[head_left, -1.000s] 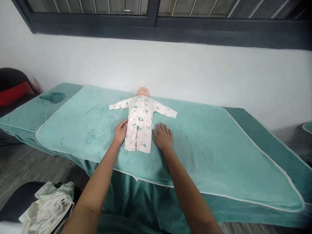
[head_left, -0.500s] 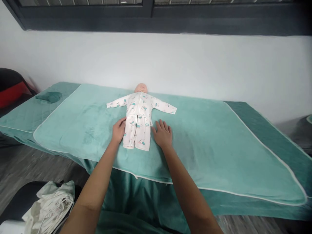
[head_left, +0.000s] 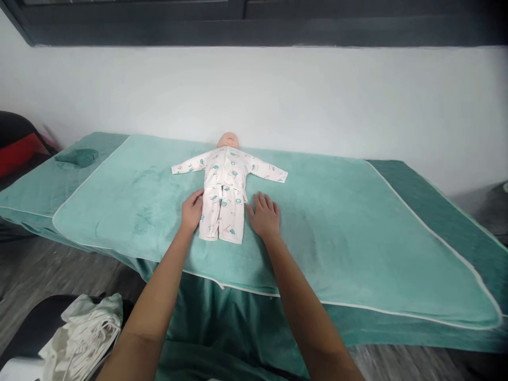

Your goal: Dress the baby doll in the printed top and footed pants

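A baby doll (head_left: 228, 140) lies on its back with its head toward the wall. It is dressed in a white printed long-sleeved top (head_left: 225, 168) and matching trousers (head_left: 230, 217), the sleeves spread out to both sides. My left hand (head_left: 192, 210) rests against the left edge of the trousers near the waist, fingers loosely extended and partly hidden by the cloth's edge. On the other side, my right hand (head_left: 264, 216) lies flat with fingers spread, its thumb close to the top's lower hem. Neither hand holds anything.
A light green blanket (head_left: 357, 238) with pale piping covers the green bed (head_left: 400, 182), which stands against a white wall. At the bed's left end is a face hole (head_left: 77, 157). A bundle of cream cloth and cord (head_left: 85, 336) sits on a black chair (head_left: 29, 323) at lower left.
The view has shifted slightly. My hands and the doll look the same as before, with no visible movement against the clothes.
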`<state>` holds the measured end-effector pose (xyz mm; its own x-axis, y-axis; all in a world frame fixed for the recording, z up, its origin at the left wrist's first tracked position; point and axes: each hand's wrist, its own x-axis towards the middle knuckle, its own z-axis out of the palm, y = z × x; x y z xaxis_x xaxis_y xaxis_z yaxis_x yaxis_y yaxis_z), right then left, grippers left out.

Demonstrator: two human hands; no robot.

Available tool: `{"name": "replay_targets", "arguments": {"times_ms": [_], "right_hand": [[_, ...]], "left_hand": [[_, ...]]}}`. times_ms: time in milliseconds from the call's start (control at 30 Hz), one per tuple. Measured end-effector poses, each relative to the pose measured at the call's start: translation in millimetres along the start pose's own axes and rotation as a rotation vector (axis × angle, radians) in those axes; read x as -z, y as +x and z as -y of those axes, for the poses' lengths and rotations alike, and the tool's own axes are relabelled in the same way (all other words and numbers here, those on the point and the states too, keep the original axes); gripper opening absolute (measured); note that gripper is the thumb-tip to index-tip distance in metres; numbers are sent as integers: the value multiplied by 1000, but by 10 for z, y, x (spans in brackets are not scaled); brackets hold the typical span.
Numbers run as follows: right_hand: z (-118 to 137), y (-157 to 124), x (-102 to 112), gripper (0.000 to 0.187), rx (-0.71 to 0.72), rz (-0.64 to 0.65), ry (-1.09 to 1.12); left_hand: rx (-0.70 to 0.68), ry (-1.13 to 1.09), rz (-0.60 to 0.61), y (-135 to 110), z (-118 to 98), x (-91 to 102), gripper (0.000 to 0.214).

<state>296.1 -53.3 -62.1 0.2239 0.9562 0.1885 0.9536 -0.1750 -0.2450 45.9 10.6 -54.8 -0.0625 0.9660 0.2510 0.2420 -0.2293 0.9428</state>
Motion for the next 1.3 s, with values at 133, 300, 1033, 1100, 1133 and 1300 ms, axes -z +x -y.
{"name": "replay_targets", "arguments": {"times_ms": [133,300,1033,1100,1133,1300], "right_hand": [[-5,0,-18,63,7,2,-25],[-17,-16,-44,60,30,-73,-35],[12,-308,63,56,43,-80,2],[11,-349,63,55,58,-92,14],[10,-373,64,55,63,-99,21],[13,-530,96,55,76,-95,40]], "left_hand": [[-100,45,4,21,9,-5,35],[-144,149,-32,18,5,-19,35],[-257,238,-38,12,74,-62,40],[-255,240,-40,12,68,-63,40],[-256,243,-39,11,66,-63,40],[-273,256,-35,7,62,-64,40]]}}
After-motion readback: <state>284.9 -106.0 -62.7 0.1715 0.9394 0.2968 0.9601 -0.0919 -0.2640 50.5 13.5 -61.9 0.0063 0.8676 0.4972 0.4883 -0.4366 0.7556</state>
